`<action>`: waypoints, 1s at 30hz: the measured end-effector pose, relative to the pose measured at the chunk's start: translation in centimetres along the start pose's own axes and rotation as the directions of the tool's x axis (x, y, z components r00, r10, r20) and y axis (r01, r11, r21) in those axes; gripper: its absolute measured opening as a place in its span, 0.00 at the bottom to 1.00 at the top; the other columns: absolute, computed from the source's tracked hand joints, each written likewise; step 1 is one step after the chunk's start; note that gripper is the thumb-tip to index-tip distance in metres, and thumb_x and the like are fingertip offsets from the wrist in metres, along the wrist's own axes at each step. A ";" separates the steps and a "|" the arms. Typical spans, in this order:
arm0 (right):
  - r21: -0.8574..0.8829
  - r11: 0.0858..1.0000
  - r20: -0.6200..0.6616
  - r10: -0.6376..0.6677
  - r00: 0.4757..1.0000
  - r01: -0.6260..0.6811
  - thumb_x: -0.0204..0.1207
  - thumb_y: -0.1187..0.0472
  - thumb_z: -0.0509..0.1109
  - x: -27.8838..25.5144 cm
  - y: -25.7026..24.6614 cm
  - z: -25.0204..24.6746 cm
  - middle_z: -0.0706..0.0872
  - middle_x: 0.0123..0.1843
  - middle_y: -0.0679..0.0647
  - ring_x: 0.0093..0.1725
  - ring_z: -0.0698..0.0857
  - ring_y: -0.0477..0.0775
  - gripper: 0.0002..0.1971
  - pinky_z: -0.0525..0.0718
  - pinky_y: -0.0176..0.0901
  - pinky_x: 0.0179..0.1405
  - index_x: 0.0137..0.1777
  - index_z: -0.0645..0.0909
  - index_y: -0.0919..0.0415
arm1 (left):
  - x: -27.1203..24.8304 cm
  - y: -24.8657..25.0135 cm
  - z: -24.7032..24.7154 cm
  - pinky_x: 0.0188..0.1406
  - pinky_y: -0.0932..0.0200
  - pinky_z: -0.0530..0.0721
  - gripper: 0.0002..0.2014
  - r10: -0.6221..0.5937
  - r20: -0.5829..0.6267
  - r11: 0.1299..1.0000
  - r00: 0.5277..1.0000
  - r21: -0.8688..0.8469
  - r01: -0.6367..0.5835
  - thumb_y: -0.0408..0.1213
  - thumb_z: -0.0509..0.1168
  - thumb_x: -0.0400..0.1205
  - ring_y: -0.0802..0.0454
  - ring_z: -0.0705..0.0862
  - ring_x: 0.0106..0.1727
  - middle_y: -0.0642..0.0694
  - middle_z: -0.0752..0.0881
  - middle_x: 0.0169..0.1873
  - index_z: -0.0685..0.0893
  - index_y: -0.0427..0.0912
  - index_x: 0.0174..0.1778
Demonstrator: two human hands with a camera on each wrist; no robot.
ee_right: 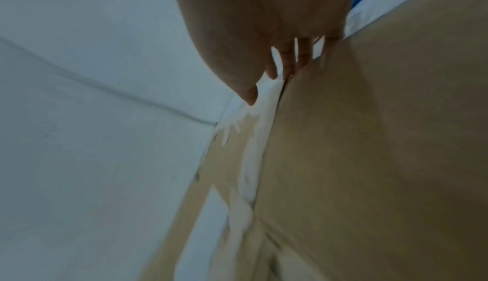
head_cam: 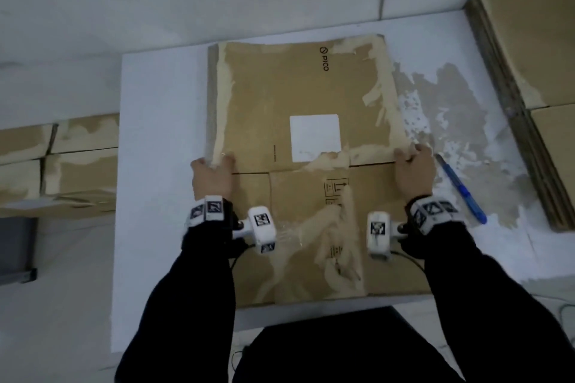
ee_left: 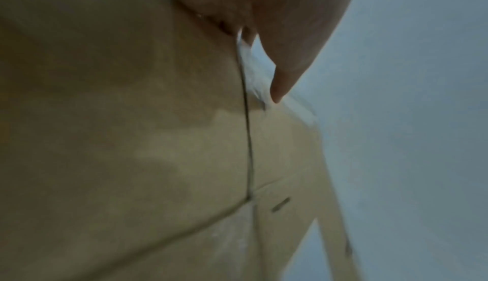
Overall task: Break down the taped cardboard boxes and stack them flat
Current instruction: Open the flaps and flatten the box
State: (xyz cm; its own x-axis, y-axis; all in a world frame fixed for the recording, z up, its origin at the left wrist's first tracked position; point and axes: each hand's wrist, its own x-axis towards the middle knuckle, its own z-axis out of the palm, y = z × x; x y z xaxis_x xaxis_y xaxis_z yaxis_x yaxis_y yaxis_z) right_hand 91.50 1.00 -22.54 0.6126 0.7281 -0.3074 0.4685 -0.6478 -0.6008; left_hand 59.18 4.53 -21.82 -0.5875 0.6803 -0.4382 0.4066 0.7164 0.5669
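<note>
A brown cardboard box with a white label, a PICO logo and torn tape strips lies spread on the white table. Its near flaps reach toward me. My left hand grips the box's left edge at the fold line, thumb on top. At the same line my right hand grips the right edge. In the left wrist view the left hand pinches the cardboard edge. The right hand has its fingers behind the cardboard, thumb in front.
A blue utility knife lies on the table just right of my right hand. A stack of flat cardboard sits at the table's right end. Taped boxes stand beyond the table's left edge. The tabletop is scuffed at right.
</note>
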 end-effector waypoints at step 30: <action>0.056 0.975 -0.382 -0.176 0.907 0.213 0.78 0.61 0.69 21.9 15.7 -41.1 0.84 0.56 0.67 0.59 0.81 0.66 0.17 0.75 0.48 0.57 0.64 0.75 0.68 | -30.6 23.9 25.3 0.49 0.54 0.74 0.10 0.454 0.173 0.836 0.874 -0.423 -0.350 0.39 0.58 0.87 0.43 0.79 0.54 0.45 0.78 0.46 0.74 0.33 0.55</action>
State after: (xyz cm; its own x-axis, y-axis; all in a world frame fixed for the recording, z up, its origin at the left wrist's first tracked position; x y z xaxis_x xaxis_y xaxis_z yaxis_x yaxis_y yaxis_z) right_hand 138.44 -2.44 -8.38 0.7166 0.6889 0.1091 0.5517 -0.4642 -0.6929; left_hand 104.53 4.74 -12.50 -0.2081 0.9465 -0.2466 0.2495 0.2951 0.9223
